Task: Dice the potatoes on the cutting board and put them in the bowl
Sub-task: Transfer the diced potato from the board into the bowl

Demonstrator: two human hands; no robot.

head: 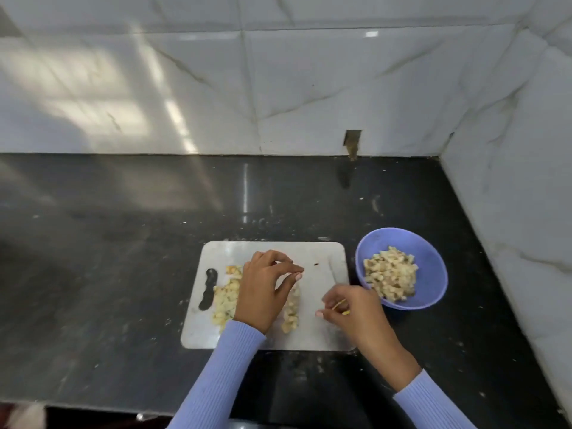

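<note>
Cutting board (322, 332): pale, on the dark counter (123, 274); landmark for what follows.

Diced potatoes (224, 300): heaped on the board's left half, a second strip at its middle, likely gathered for scooping.

Bowl (433, 274): lilac, just right of the board, already part-filled with dice; set close, probably to shorten each transfer.

Left hand (263, 289): over the board's middle, fingers loosely curled, tips near together; whether it pinches anything, cannot tell.

Right hand (353, 308): at the board's right edge, pinching a thin yellowish sliver.
</note>
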